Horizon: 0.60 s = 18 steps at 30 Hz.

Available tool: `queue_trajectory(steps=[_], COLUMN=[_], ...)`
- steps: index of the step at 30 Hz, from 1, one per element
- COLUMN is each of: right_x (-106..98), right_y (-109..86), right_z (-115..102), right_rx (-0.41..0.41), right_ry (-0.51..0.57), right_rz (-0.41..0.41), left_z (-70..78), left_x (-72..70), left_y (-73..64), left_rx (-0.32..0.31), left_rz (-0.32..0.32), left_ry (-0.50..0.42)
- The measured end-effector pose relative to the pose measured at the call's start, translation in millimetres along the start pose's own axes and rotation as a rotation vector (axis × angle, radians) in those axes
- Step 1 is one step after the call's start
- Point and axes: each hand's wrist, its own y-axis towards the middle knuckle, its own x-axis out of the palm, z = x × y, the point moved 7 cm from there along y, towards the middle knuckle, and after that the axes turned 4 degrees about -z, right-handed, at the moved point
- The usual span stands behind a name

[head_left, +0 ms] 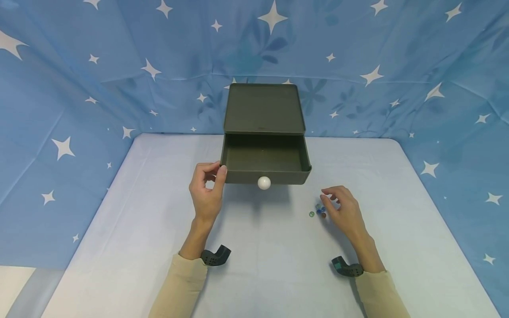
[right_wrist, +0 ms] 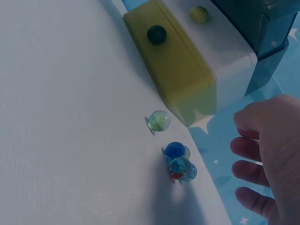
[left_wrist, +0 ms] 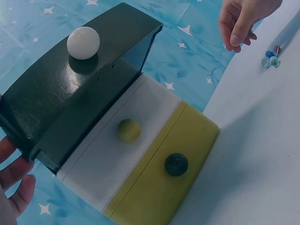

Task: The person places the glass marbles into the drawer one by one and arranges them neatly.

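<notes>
Near the worktop's far edge: dark green plastic cabinet (head_left: 264,108) is standing mid-span on the white cloth-covered worktop (head_left: 270,274); blue star-print cloth (head_left: 167,97) is hanging behind.
Top drawer: dark green plastic drawer (head_left: 288,177) is jutting toward the near edge, round white knob (head_left: 264,183) facing the person.
Lower tiers: white drawer (left_wrist: 110,152) with round yellow knob (left_wrist: 129,131) and yellow drawer (left_wrist: 154,173) with round dark green knob (left_wrist: 176,164) are sitting flush below.
Left hand: left hand (head_left: 207,194) is pinching the top drawer's left front corner, thumb on the front, fingers round the side.
Right hand: right hand (head_left: 346,213) is hovering just beside the marbles, fingers loosely bent, grip released; no marble is showing in it.
Marbles: small shiny glass marbles, blue, clear and reddish, are bunching in a cluster (head_left: 319,211) right of the drawer, toward the worktop's right edge; exact count is unclear, they're overlapping. One green glass marble (head_left: 312,214) is lying just apart, on the drawer side.
Rolling risk: marbles are resting loose, nothing is fencing them; a clumsy fingertip could be scattering them, maybe off the near edge.
Drawer risk: left hand tugging too far could be tipping the cabinet or unseating the drawer; an accidental push could be closing it.
</notes>
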Motion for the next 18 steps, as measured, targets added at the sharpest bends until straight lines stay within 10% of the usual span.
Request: queue_trajectory(steps=[10, 18], right_x=[2, 7], right_y=[-1.2, -2.4], right_z=[8, 12], right_rx=[0.009, 0.021], right_ry=[-0.010, 0.004], right_rz=[-0.009, -0.077], left_z=[32.5, 8.5], left_x=[0.5, -0.3], left_y=[6.6, 1.8], left_rx=[0.007, 0.010], left_rz=[-0.007, 0.004], left_ry=[-0.008, -0.008])
